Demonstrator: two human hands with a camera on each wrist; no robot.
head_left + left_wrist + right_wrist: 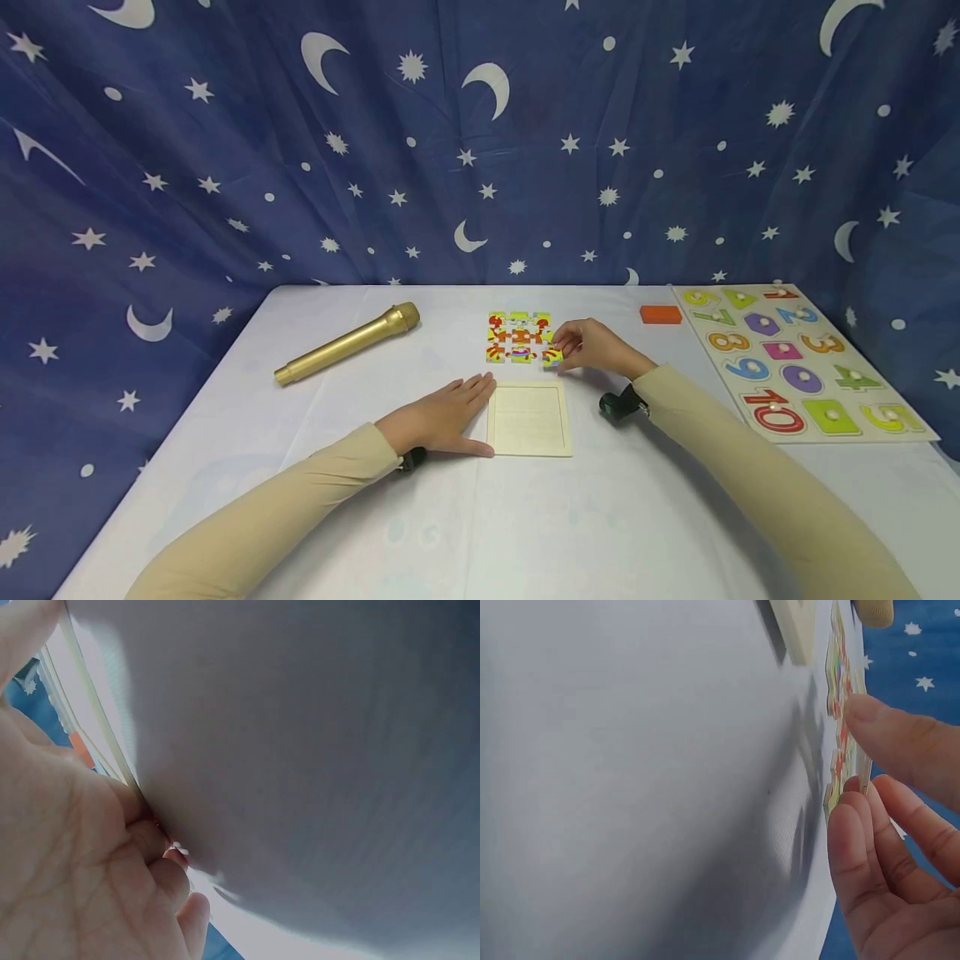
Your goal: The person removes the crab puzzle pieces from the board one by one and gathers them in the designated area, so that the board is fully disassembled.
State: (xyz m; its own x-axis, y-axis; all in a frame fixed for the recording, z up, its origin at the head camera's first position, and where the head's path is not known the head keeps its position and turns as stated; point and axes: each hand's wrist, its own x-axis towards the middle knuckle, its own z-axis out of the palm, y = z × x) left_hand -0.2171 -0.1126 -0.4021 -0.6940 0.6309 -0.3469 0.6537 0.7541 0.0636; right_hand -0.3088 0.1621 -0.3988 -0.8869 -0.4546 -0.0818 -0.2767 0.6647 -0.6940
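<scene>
Several colourful jigsaw puzzle pieces (519,337) lie in a loose square on the white table. At their lower right corner, my right hand (596,346) pinches a corner puzzle piece (551,358) between thumb and fingers. The right wrist view shows the thumb (900,742) and fingers (855,847) around a thin piece seen edge-on. Just below the puzzle sits a square wooden tray (528,419) with a raised rim. My left hand (446,417) rests along its left side, fingers extended at the upper corner and thumb at the lower one.
A gold microphone (348,343) lies at the left back. On the right are an orange block (661,315) and a large number-and-shape board (802,367). A blue curtain (480,167) with moons and stars hangs behind the table (450,533).
</scene>
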